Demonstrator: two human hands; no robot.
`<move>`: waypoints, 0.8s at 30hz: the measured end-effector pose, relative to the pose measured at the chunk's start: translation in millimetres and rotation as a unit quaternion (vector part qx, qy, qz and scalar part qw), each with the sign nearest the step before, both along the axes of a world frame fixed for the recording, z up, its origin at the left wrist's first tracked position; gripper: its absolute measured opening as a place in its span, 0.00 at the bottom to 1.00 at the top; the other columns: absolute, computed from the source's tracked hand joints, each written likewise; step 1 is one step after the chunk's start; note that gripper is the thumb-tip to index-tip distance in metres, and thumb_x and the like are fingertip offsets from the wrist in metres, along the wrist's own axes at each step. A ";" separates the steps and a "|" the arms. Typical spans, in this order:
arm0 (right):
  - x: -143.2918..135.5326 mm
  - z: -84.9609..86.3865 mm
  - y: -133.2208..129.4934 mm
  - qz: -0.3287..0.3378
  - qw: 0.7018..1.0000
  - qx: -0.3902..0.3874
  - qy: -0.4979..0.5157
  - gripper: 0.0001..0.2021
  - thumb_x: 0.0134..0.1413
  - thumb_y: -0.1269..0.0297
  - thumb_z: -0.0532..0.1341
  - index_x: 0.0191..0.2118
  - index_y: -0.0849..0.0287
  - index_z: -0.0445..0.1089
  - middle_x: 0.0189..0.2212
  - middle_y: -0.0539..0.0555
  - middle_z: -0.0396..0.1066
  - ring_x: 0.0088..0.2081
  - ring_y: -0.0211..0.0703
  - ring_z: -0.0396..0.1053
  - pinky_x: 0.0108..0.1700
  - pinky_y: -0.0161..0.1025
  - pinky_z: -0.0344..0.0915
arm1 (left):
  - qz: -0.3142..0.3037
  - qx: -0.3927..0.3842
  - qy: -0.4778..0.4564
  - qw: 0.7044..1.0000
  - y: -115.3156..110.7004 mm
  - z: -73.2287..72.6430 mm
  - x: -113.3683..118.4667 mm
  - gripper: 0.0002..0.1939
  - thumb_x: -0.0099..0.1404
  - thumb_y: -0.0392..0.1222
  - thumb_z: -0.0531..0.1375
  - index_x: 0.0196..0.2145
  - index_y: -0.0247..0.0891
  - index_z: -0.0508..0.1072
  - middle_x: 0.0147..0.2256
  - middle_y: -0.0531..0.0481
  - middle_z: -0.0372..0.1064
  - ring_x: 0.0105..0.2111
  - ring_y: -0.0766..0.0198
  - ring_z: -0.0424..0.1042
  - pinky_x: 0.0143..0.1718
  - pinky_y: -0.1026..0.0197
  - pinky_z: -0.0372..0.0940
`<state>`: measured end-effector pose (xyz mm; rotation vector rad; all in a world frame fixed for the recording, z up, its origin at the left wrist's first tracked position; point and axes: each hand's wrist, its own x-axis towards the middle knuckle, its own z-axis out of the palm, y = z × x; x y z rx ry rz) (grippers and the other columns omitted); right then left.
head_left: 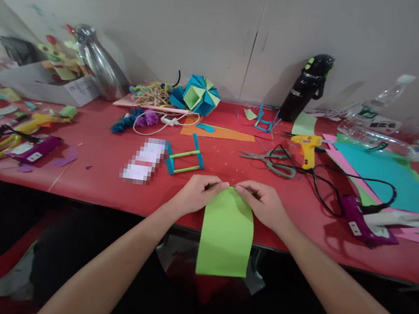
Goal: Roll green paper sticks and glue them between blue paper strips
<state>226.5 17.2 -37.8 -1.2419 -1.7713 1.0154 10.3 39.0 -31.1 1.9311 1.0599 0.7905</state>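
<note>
A light green sheet of paper hangs down over the front edge of the table, its far end pinched between both hands. My left hand is closed on the far left corner. On the far right corner, my right hand grips with thumb and fingers. The paper curves slightly near the fingers. Just beyond the left hand stands a small frame of blue and green paper strips. Grey scissors lie open behind the right hand, and a yellow glue gun rests past them.
Purple power strips with black cords lie at right and left. Coloured paper sheets are stacked on the right. A black bottle, a steel flask and a blue-green paper ball stand along the wall. A blurred pale rectangle lies left of centre.
</note>
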 end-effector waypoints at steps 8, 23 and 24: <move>0.8 1.9 1.5 0.012 1.000 -0.009 -0.013 0.15 0.62 0.52 0.58 0.37 0.57 0.76 0.31 0.51 0.76 0.31 0.41 0.70 0.33 0.36 0.64 | -0.007 -0.013 -0.043 0.999 3.2 -1.6 -1.3 0.11 0.66 0.47 0.60 0.37 0.38 0.79 0.37 0.49 0.78 0.37 0.62 0.74 0.38 0.63 0.65; 0.7 -0.5 3.3 0.002 0.999 -0.017 0.032 0.11 0.54 0.56 0.65 0.39 0.56 0.78 0.35 0.54 0.80 0.36 0.46 0.76 0.36 0.40 0.70 | -0.025 -0.054 -0.062 0.996 7.5 -1.2 -3.6 0.10 0.63 0.44 0.63 0.39 0.37 0.79 0.37 0.47 0.79 0.38 0.59 0.76 0.39 0.60 0.68; 0.5 -0.1 3.5 0.002 0.999 -0.022 0.030 0.11 0.53 0.56 0.65 0.39 0.56 0.78 0.34 0.54 0.80 0.34 0.45 0.76 0.35 0.39 0.70 | -0.026 -0.057 -0.064 0.996 7.7 -1.7 -3.4 0.09 0.62 0.43 0.63 0.38 0.37 0.79 0.37 0.47 0.79 0.38 0.59 0.76 0.39 0.60 0.68</move>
